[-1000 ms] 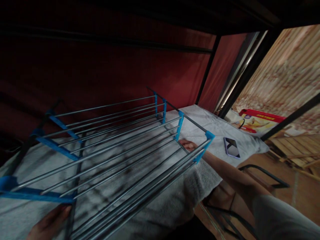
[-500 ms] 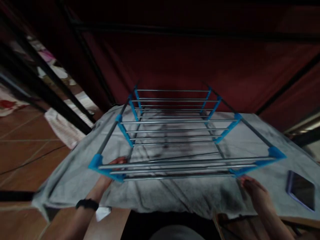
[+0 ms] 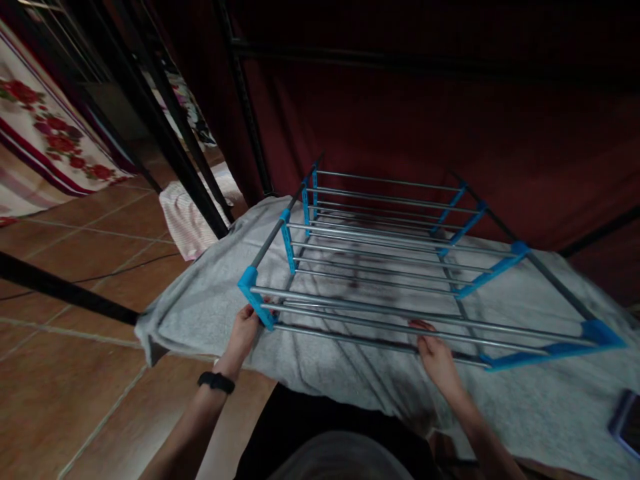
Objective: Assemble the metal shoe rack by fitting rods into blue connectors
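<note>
A rack of grey metal tubes with blue plastic joints (image 3: 375, 310) lies across a grey cloth, its near end facing me. My left hand (image 3: 247, 325) is closed on the near left corner, at the blue end piece (image 3: 260, 303), with some fingers hidden behind it. Farther right, my right hand (image 3: 434, 350) is closed about the lowest near tube, left of the near right blue piece (image 3: 555, 353).
The grey cloth (image 3: 200, 300) covers the surface under the rack. A dark phone (image 3: 627, 423) lies at the right edge. Black metal posts (image 3: 165, 127) stand at left, before a tiled floor (image 3: 100, 267). A dark red curtain (image 3: 400, 127) hangs behind.
My right hand has moved left from the near right corner onto the lowest near tube. My left hand has stayed at the left corner, shifting its hold. The view has turned left.
</note>
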The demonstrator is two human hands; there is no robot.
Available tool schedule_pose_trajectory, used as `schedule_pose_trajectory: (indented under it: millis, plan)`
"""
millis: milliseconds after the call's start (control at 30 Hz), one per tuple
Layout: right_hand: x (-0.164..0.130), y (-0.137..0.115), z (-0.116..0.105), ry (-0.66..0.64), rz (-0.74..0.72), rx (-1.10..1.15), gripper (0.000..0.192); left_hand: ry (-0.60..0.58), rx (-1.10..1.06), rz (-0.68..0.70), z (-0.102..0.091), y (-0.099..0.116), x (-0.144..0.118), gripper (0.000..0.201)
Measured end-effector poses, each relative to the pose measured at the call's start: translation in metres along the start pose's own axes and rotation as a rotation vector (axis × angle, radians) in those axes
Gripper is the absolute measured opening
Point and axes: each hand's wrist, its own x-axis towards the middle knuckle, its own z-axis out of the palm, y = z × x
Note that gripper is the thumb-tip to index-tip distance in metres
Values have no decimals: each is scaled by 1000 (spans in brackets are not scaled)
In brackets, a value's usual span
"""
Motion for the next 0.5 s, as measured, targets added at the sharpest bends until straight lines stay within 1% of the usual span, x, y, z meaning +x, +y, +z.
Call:
schedule_pose_trajectory:
  millis: [100,200,300,367,400,433,467,500]
  plan:
    - [28,1,26,-34,-105,-18,36,32,86,50,-5,-4,-12,44]
    - [37,-8,37,-47,-130,-9,38,122,121,86,-13,-8,-27,47]
    - [18,-24,32,-54,-161,-80,39,256,208,155,-21,-16,-51,49]
    - [-5,-34,23,-36,-178,-147,37,333,349,226,-23,-26,-69,41]
    - [-18,-39,19,-8,-177,-170,37,344,427,299,-22,-32,-77,36]
    - [-30,-42,15,28,-171,-185,38,296,517,427,-19,-39,-84,32]
    - [-42,-44,13,68,-161,-192,40,230,597,594,-14,-45,-89,27]
    - [-53,-44,10,115,-146,-193,42,125,633,739,-6,-50,-92,23]
